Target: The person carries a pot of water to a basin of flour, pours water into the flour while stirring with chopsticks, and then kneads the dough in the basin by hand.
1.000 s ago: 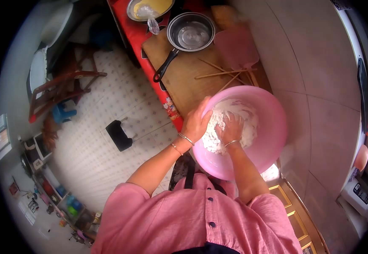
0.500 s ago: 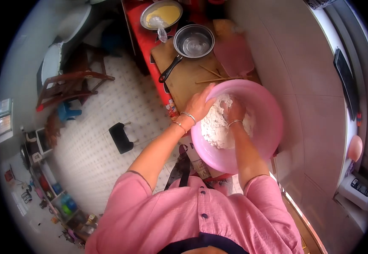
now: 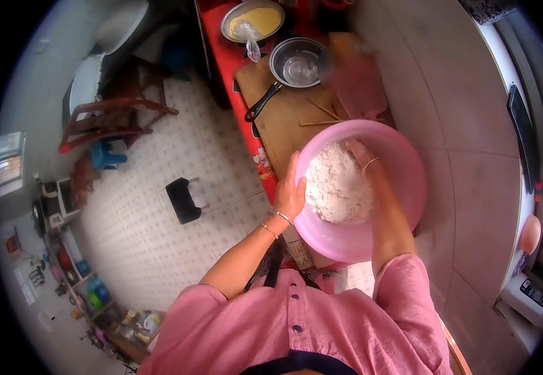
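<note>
A large pink basin (image 3: 403,187) holds a rough, floury mass of dough (image 3: 339,187). My left hand (image 3: 292,190) is closed around the basin's left rim, its thumb on the inner side. Inside the basin, my right hand (image 3: 360,152) presses into the far right edge of the dough, with fingers curled and their tips partly hidden in it. Just beyond the basin, thin wooden sticks (image 3: 321,119) lie on a wooden board (image 3: 271,134).
On the board stands a steel saucepan (image 3: 298,62) with a black handle. Behind it, a metal bowl (image 3: 253,22) holds yellow flour and a plastic bag. A pink plastic item (image 3: 359,87) lies by the tiled wall. A black stool (image 3: 183,200) stands on the floor at left.
My right hand has moved from the middle of the dough to its far right edge, uncovering more of the mass. My left hand has slid nearer along the rim. The view has shifted slightly.
</note>
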Available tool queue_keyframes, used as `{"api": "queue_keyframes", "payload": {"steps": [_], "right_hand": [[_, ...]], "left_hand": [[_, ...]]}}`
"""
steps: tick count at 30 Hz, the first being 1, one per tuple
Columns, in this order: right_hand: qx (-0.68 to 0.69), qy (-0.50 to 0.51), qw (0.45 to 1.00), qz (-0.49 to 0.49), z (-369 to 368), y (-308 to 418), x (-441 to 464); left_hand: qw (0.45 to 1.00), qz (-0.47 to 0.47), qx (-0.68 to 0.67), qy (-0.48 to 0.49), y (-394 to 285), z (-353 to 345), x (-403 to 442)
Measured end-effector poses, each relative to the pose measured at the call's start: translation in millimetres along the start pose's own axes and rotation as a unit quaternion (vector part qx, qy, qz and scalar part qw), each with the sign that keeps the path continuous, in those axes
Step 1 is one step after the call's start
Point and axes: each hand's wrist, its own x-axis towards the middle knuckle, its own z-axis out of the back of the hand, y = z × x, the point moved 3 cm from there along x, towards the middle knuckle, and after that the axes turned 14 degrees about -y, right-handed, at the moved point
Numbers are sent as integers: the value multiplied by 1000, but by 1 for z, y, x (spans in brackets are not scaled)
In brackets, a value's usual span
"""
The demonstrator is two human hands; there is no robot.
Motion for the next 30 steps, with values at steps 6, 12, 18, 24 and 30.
{"api": "queue_keyframes", "payload": {"steps": [6, 12, 18, 24, 30], "right_hand": [[-345, 124, 922, 126, -41, 46, -110], [-250, -16, 924, 289, -42, -62, -131], [-353, -227, 771, 478, -53, -100, -179], [-397, -239, 778, 424, -58, -87, -138], [-409, -226, 806, 363, -48, -60, -86]], "left_hand": [[998, -62, 11, 29, 9, -3, 18], [994, -61, 1, 95, 8, -13, 20], [992, -45, 34, 114, -7, -10, 26], [986, -123, 21, 108, -8, -20, 37], [980, -138, 10, 145, -14, -26, 51]]}}
